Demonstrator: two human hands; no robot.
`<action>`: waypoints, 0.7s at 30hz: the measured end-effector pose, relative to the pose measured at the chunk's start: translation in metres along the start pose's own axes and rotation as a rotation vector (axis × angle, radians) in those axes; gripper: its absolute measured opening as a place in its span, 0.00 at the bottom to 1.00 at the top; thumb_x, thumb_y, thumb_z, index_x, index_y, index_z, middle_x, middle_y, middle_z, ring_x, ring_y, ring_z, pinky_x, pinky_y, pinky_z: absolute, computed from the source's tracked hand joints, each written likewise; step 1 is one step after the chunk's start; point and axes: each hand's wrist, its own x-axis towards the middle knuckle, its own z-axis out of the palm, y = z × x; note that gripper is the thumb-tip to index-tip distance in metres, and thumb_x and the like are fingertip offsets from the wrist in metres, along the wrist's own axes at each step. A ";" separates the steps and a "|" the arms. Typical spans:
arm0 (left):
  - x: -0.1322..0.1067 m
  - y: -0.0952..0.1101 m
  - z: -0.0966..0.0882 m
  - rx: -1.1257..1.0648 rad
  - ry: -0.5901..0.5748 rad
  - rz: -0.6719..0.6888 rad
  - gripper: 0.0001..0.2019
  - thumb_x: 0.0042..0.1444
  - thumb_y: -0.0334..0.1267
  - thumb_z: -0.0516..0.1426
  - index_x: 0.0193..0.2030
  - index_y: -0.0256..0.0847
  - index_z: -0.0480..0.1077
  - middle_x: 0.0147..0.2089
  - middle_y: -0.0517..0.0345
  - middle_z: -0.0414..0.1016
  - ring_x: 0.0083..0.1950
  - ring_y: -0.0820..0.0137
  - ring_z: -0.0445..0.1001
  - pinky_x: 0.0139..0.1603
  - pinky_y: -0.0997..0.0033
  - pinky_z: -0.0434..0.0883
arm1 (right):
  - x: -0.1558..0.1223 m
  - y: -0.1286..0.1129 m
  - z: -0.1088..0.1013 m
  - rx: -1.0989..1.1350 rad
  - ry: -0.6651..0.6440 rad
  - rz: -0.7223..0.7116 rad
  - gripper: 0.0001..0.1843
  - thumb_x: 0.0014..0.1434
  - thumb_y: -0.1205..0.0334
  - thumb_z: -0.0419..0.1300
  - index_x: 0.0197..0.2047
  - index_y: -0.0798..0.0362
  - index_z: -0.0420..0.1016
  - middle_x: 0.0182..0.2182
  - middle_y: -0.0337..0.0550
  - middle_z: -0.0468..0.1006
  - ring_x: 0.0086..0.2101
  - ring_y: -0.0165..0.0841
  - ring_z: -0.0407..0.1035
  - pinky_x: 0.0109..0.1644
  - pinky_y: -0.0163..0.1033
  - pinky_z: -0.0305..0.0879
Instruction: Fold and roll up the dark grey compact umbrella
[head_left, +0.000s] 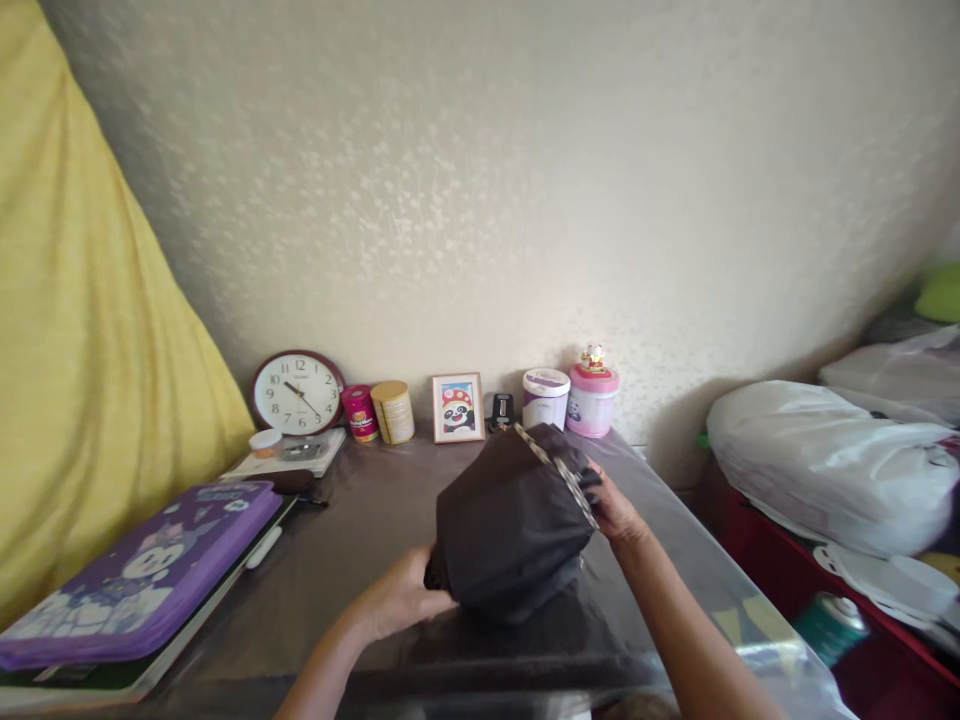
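A bunched black cloth bag (510,525) with a patterned strap along its top edge rests on the dark table (360,540) in front of me. My left hand (401,598) grips the bag's lower left corner, fingers curled under the fabric. My right hand (611,505) holds the bag's upper right edge by the strap, fingers closed on it.
Along the wall stand a round clock (297,392), two small tins (379,411), a framed panda picture (457,407), and white and pink canisters (571,397). A purple cartoon case (142,570) lies at left beside a yellow curtain (82,350). White plastic bags (832,465) sit at right.
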 end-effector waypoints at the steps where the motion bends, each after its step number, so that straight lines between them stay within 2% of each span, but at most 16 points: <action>1: -0.003 0.001 0.000 -0.058 -0.086 -0.016 0.18 0.45 0.38 0.57 0.44 0.36 0.66 0.34 0.58 0.73 0.27 0.73 0.68 0.25 0.77 0.64 | -0.003 -0.004 0.001 -0.016 0.005 -0.014 0.18 0.36 0.65 0.66 0.35 0.48 0.74 0.28 0.36 0.78 0.25 0.29 0.69 0.31 0.33 0.65; 3: -0.006 0.001 -0.001 -0.091 -0.139 -0.097 0.21 0.42 0.36 0.58 0.46 0.36 0.66 0.32 0.59 0.73 0.23 0.76 0.65 0.21 0.78 0.63 | -0.006 -0.009 0.003 -0.057 0.029 -0.021 0.15 0.36 0.60 0.66 0.33 0.48 0.75 0.27 0.37 0.77 0.26 0.31 0.69 0.32 0.35 0.66; 5: -0.006 -0.001 0.000 -0.082 -0.110 -0.142 0.19 0.42 0.34 0.56 0.45 0.35 0.68 0.28 0.59 0.73 0.22 0.75 0.65 0.22 0.78 0.63 | -0.005 -0.009 0.005 -0.086 0.053 -0.011 0.17 0.35 0.58 0.67 0.33 0.48 0.75 0.26 0.37 0.77 0.26 0.33 0.69 0.33 0.37 0.67; 7: -0.003 -0.003 -0.001 -0.061 -0.053 -0.129 0.18 0.41 0.31 0.55 0.43 0.35 0.69 0.26 0.61 0.72 0.25 0.73 0.68 0.24 0.77 0.64 | -0.002 -0.005 0.006 -0.097 0.069 0.012 0.20 0.34 0.58 0.68 0.34 0.48 0.74 0.26 0.38 0.78 0.26 0.34 0.70 0.34 0.38 0.67; 13: 0.003 0.003 -0.005 0.011 0.144 0.072 0.21 0.40 0.26 0.50 0.44 0.38 0.70 0.37 0.60 0.75 0.40 0.67 0.71 0.39 0.75 0.67 | 0.007 0.012 -0.002 -0.104 0.082 0.078 0.18 0.40 0.58 0.63 0.38 0.49 0.73 0.30 0.42 0.79 0.31 0.36 0.72 0.36 0.39 0.68; 21: 0.004 0.002 0.003 0.163 0.259 -0.015 0.26 0.40 0.24 0.50 0.50 0.38 0.66 0.42 0.55 0.75 0.41 0.68 0.72 0.41 0.75 0.66 | 0.013 0.026 -0.015 -0.097 0.084 0.126 0.15 0.40 0.63 0.61 0.36 0.50 0.73 0.27 0.40 0.79 0.31 0.37 0.73 0.35 0.39 0.69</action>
